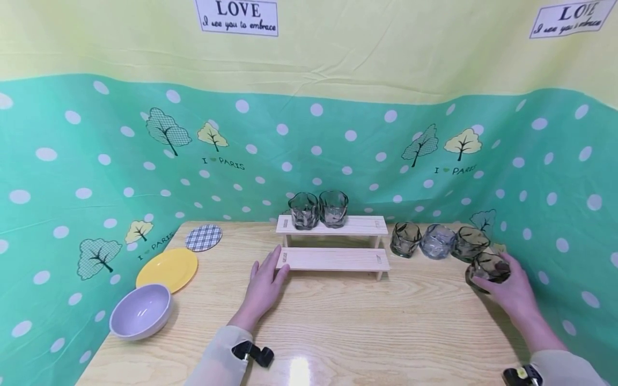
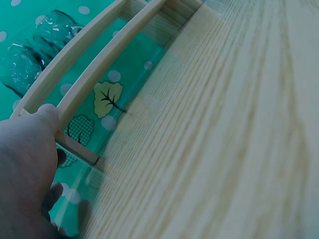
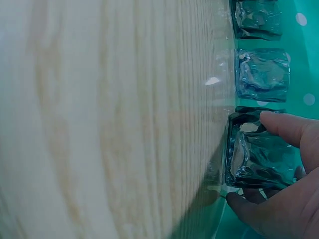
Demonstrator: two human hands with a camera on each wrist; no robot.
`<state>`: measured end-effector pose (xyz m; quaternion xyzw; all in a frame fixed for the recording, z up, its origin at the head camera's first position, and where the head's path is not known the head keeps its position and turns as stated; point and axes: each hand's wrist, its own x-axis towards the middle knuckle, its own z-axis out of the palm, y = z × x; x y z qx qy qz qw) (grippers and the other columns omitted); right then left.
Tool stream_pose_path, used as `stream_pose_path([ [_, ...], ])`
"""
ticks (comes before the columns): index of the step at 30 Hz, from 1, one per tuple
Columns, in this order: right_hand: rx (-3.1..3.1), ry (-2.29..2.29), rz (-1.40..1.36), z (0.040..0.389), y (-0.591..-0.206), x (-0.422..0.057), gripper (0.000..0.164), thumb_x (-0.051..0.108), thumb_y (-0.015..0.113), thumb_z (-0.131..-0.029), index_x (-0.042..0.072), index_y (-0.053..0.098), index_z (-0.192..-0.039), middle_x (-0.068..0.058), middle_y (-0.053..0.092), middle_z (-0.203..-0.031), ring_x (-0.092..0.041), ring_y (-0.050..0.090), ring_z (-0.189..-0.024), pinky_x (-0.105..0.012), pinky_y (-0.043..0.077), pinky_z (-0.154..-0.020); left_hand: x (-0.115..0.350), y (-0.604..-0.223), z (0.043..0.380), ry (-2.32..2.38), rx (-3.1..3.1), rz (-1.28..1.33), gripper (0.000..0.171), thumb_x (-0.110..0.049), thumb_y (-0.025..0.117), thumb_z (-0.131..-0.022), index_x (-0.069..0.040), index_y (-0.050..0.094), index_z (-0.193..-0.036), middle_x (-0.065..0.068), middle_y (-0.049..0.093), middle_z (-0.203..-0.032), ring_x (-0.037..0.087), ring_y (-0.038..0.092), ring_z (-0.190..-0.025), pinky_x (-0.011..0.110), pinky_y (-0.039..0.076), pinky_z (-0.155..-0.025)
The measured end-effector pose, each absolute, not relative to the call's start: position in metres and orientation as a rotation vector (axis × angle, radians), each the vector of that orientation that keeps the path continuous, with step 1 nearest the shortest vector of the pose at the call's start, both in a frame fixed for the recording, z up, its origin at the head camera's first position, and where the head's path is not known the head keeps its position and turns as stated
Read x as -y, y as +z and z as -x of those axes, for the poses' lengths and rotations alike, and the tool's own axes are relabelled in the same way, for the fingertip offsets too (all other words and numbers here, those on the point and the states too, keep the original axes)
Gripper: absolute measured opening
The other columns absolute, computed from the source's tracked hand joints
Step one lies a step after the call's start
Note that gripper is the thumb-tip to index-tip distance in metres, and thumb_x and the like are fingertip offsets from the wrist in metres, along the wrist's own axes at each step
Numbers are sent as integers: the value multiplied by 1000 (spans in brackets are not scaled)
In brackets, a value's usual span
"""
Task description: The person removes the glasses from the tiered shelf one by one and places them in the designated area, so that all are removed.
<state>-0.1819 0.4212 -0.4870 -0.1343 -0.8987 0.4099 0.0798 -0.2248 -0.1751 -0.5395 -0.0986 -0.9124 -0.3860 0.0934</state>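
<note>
My right hand [image 1: 515, 292] is around a dark tinted glass [image 1: 487, 272] at the right end of the table, thumb on one side and fingers on the other. In the right wrist view this glass [image 3: 256, 154] stands upright on the wood. My left hand [image 1: 263, 289] touches the left end of a two-step wooden rack [image 1: 333, 259], its fingers extended; in the left wrist view its thumb [image 2: 47, 115] lies on the rack's end. Two dark glasses [image 1: 304, 212] stand on the upper step. Another dark glass [image 1: 405, 239], a clear bluish glass [image 1: 437, 242] and a further dark glass [image 1: 469, 244] stand right of the rack.
On the left of the wooden table [image 1: 338, 327] lie a purple bowl [image 1: 141, 312], a yellow plate [image 1: 166, 269] and a checked round mat [image 1: 204, 238]. A green dotted cloth [image 1: 270, 145] hangs behind and along both sides.
</note>
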Motion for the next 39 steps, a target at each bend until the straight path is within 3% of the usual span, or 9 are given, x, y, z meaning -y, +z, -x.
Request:
stream_pose_path([
  [6,2664,1249,386,181,-483,-419,117,31,85,-101,1,0,-175,-44,4,-173,-72,11,-153,-86,17,-120,175,-538,224,-1146,2710,287,70,-43,52,-118,-7,30,-175,16,37,-176,39,33,-163,64,2,-134],
  [10,2634,1210,374,181,-476,-416,117,31,87,-100,2,3,-176,-45,7,-173,-72,13,-153,-85,17,-121,174,-537,224,-1149,2713,287,70,-42,52,-118,-7,30,-175,17,36,-176,39,32,-163,65,2,-134],
  [17,2633,1149,299,180,-452,-398,120,41,87,-98,8,4,-177,-41,4,-175,-70,11,-155,-89,17,-117,175,-536,225,-1143,2718,284,69,-41,52,-118,-9,29,-175,17,37,-176,39,33,-163,65,2,-134],
  [26,2594,1162,162,187,-424,-355,110,34,85,-101,10,11,-178,-37,10,-177,-67,15,-157,-87,17,-119,174,-537,225,-1141,2711,289,69,-40,53,-118,-6,31,-174,18,37,-175,40,33,-163,65,2,-134],
  [39,2558,1271,12,201,-400,-296,114,40,90,-96,21,15,-179,-25,18,-179,-58,23,-159,-84,19,-122,174,-537,224,-1147,2713,284,69,-41,51,-119,-8,30,-175,16,36,-176,38,33,-163,64,2,-135],
])
